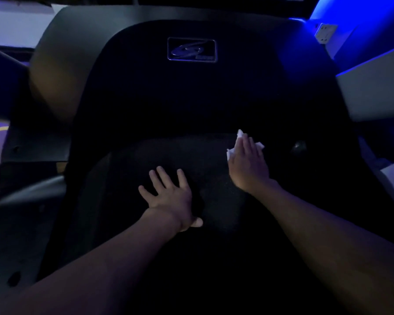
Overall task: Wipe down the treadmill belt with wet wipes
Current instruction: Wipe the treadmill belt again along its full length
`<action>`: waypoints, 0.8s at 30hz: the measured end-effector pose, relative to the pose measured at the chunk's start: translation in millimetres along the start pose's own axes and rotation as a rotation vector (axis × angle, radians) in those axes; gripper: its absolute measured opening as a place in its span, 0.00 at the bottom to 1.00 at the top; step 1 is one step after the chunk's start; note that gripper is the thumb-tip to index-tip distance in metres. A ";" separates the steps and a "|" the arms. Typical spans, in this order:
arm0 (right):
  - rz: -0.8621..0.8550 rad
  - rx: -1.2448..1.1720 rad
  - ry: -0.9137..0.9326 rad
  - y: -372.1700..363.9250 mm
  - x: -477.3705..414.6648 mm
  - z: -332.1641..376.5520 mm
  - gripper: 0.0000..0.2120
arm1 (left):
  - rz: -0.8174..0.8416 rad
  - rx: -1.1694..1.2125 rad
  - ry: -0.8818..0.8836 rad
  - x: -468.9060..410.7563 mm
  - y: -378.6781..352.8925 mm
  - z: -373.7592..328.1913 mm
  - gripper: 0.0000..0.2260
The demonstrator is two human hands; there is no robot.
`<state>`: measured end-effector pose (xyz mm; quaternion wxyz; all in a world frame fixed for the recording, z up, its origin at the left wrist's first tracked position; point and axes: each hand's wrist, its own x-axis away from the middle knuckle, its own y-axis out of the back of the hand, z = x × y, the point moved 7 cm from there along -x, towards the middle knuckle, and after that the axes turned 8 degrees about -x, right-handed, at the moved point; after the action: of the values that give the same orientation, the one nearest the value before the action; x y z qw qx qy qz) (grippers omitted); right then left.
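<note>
Where the dim blue light reaches, item one is the treadmill belt (132,160), a dark, faintly speckled surface filling the lower middle of the view. Item two: left hand (171,196), palm down and flat on the belt, fingers straight and spread, thumb tucked toward the wrist, holding nothing. Item three: right hand (248,164), fingers straight and close together, pressing flat on a white wet wipe (231,152) against the belt's far right part, near its front edge. The wipe is crumpled, its corners showing beyond the fingertips and at either side of the hand. Item four: motor cover (191,94), black, curved, directly beyond the belt, carrying a rectangular logo badge (191,50). Item five: wall socket (325,32), white, upper right, lit blue.
</note>
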<state>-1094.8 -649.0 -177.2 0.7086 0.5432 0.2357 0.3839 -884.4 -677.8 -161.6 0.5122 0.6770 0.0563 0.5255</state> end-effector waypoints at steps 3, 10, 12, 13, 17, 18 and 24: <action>0.053 -0.012 0.153 -10.9 11.8 14.6 0.32 | -0.140 -0.105 -0.220 3.7 7.7 -33.8 0.49; 0.073 0.064 -0.018 5.2 9.1 -32.1 0.33 | 0.080 -0.049 -0.186 2.9 2.3 -77.8 0.57; 0.122 0.050 0.071 -7.6 19.8 -6.8 0.33 | 0.053 -0.088 -0.149 5.2 1.8 -86.8 0.61; 0.169 0.052 0.133 -12.7 28.9 2.3 0.33 | 0.048 -0.080 -0.132 5.9 0.1 -89.7 0.61; 0.272 0.149 0.128 8.7 52.4 -34.0 0.33 | 0.006 -0.016 -0.098 7.6 -0.9 -89.3 0.60; 0.280 0.144 0.069 18.6 51.5 -52.3 0.34 | 0.002 0.006 -0.094 8.2 -1.2 -88.8 0.60; 0.149 0.112 0.024 1.2 45.1 -58.3 0.33 | 0.040 0.004 -0.027 5.1 -2.8 -94.1 0.61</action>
<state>-1112.2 -578.4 -189.8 0.6437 0.5934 0.2239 0.4283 -953.3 -613.6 -167.7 0.5008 0.6862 0.0369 0.5262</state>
